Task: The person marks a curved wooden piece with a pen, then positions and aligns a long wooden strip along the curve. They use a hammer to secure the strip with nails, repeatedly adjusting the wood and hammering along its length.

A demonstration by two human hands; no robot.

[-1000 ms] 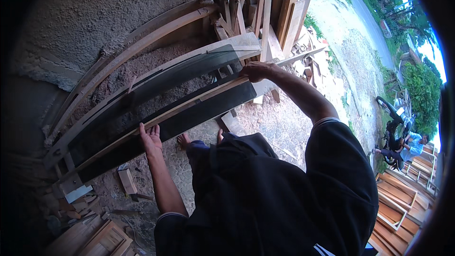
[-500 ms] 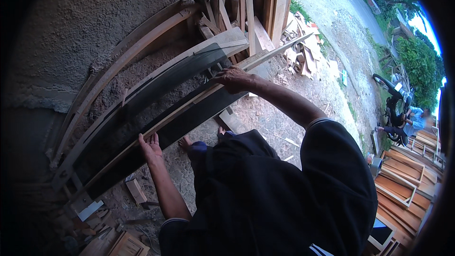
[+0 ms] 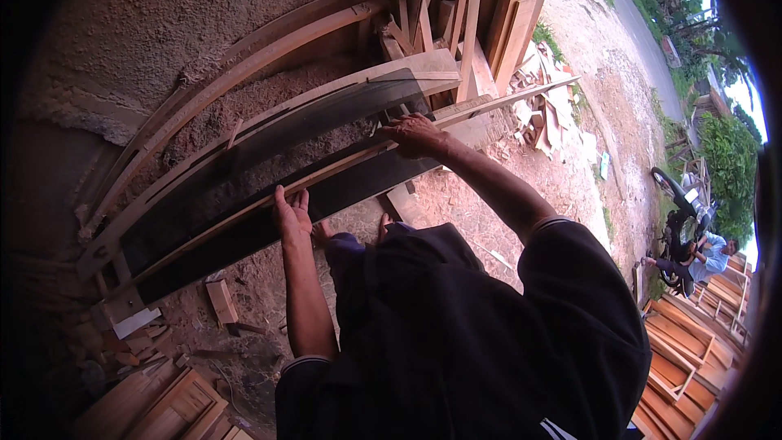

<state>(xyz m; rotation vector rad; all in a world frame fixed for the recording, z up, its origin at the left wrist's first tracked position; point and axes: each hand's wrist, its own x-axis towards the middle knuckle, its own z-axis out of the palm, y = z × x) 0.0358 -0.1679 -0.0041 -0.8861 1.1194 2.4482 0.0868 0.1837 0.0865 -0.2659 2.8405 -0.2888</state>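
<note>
A long, thin wooden strip (image 3: 210, 236) runs slantwise across a dark, smooth panel, rising to the right. My right hand (image 3: 415, 136) is wrapped over the strip near its upper part, fingers curled. Lower down, my left hand (image 3: 292, 213) has its palm turned up; the thumb touches the strip's edge and the fingers are stretched out over the dark panel (image 3: 338, 194). Beyond them is a wooden frame (image 3: 334, 91) with a curved outer edge, around a dark see-through pane (image 3: 216, 183).
Another curved wooden piece (image 3: 240, 73) leans at the rough wall. Upright boards (image 3: 509, 20) and a heap of offcuts (image 3: 544, 110) stand at the back. A wooden block (image 3: 221, 301) lies at lower left. A person (image 3: 707, 257) is beside a motorcycle (image 3: 680, 208) at right.
The view has shifted, so the frame, strip and hands sit farther right or lower in the picture. Both hands keep about the same places on the strip.
</note>
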